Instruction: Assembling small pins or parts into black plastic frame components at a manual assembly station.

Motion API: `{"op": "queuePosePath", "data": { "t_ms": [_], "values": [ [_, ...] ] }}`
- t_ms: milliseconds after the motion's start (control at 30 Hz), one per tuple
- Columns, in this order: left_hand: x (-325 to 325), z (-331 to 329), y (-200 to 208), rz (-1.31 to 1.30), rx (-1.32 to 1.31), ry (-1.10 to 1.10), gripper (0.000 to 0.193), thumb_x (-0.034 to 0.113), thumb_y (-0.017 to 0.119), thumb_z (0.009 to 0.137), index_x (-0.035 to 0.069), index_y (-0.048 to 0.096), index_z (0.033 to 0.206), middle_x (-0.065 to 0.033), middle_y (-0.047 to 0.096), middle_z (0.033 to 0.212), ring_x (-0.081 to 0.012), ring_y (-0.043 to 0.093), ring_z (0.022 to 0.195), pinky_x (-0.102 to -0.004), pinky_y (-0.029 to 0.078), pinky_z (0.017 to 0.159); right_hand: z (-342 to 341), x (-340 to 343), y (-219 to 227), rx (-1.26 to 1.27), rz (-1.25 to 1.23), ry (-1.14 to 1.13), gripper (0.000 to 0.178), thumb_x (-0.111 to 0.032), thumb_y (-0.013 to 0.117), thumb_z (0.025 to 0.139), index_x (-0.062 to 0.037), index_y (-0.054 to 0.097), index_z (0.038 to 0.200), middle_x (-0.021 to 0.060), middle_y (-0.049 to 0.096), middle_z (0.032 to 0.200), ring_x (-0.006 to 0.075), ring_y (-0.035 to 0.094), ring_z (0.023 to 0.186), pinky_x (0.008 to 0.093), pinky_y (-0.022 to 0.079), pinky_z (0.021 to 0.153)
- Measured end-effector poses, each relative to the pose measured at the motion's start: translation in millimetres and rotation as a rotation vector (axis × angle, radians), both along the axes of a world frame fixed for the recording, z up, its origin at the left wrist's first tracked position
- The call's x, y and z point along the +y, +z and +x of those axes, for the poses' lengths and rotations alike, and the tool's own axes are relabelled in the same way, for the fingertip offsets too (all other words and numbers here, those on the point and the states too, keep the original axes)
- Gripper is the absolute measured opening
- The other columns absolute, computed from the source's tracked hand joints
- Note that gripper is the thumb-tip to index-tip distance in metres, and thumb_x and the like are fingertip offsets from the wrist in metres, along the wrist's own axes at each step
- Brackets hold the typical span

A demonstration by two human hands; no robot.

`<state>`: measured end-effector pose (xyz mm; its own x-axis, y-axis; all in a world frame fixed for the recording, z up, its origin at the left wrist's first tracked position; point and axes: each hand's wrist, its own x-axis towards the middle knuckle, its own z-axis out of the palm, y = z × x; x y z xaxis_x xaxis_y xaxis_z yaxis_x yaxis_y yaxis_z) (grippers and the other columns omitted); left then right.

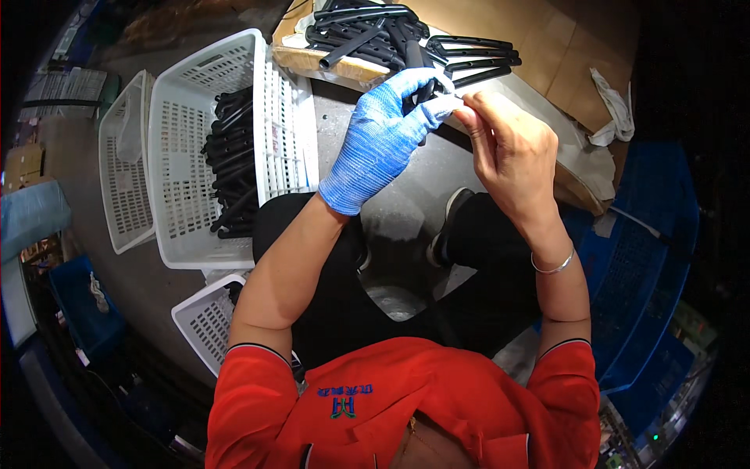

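My left hand [375, 137], in a blue knitted glove, is closed around a black tubular part [424, 92] in front of the cardboard-lined worktop. Much of that part is hidden by the glove. My bare right hand [516, 148] meets the left fingertips, its thumb and index finger pinched together. Whatever lies between those fingers is too small to make out. Just beyond both hands, a pile of similar black tubular parts [355, 35] lies on the worktop. Several more black parts [476, 51] are laid side by side to its right.
At my left stands a white perforated basket [176, 168] holding many black parts [233, 164]. Another white basket [125, 172] is beside it, and a smaller one [205, 316] sits nearer me. Blue plastic crates [633, 273] stand at right. Crumpled white plastic [617, 109] hangs at the cardboard's edge.
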<state>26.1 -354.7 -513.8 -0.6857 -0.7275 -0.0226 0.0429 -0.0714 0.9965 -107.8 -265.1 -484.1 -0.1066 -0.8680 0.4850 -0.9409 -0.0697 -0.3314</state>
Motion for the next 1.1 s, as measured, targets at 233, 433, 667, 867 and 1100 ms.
{"op": "queuePosePath", "data": {
  "t_ms": [233, 433, 667, 867, 1100],
  "values": [
    [1, -3, -2, -0.011, -0.015, 0.017, 0.023, 0.019, 0.06, 0.088, 0.002, 0.06, 0.104, 0.0001, 0.057, 0.075, -0.0042, 0.049, 0.062, -0.0184, 0.041, 0.057, 1, 1, -5, 0.007, -0.006, -0.045, 0.014, -0.015, 0.065, 0.082, -0.0029, 0.064, 0.089, 0.0105, 0.062, 0.071, 0.0241, 0.058, 0.055, 0.0294, 0.043, 0.051],
    [-1, -4, -4, -0.025, -0.003, 0.036, 0.021, 0.018, 0.06, 0.088, 0.003, 0.06, 0.103, 0.0, 0.057, 0.075, -0.0038, 0.048, 0.061, -0.0182, 0.041, 0.056, 1, 0, -5, -0.091, 0.061, -0.072, 0.014, -0.013, 0.061, 0.085, -0.0013, 0.062, 0.092, 0.009, 0.058, 0.068, 0.0198, 0.055, 0.053, 0.0277, 0.041, 0.051],
    [2, -5, -4, -0.094, -0.02, 0.04, 0.023, 0.015, 0.062, 0.086, 0.003, 0.06, 0.106, 0.0001, 0.056, 0.075, -0.0035, 0.049, 0.061, -0.018, 0.042, 0.055, -7, -7, -10, -0.427, -0.085, 0.072, 0.014, -0.004, 0.064, 0.083, 0.0009, 0.06, 0.095, -0.0007, 0.054, 0.077, 0.0044, 0.042, 0.058, 0.0184, 0.033, 0.05],
    [2, -4, -10, -0.112, -0.029, 0.059, 0.025, 0.008, 0.063, 0.083, 0.001, 0.059, 0.106, -0.0056, 0.061, 0.094, -0.0106, 0.058, 0.085, -0.024, 0.049, 0.074, -2, -11, -11, -0.447, -0.097, 0.132, 0.014, 0.0, 0.066, 0.077, 0.0004, 0.063, 0.091, -0.0002, 0.056, 0.075, 0.0028, 0.041, 0.057, 0.0179, 0.03, 0.048],
    [5, -13, -16, -0.51, -0.022, 0.084, 0.026, -0.001, 0.062, 0.078, 0.003, 0.061, 0.104, -0.0079, 0.061, 0.095, -0.015, 0.059, 0.087, -0.027, 0.047, 0.077, -15, -3, -14, -0.169, -0.112, 0.117, 0.026, -0.003, 0.069, 0.072, -0.0041, 0.059, 0.096, 0.0082, 0.061, 0.077, 0.0217, 0.061, 0.065, 0.0281, 0.049, 0.06]
  ]
}}
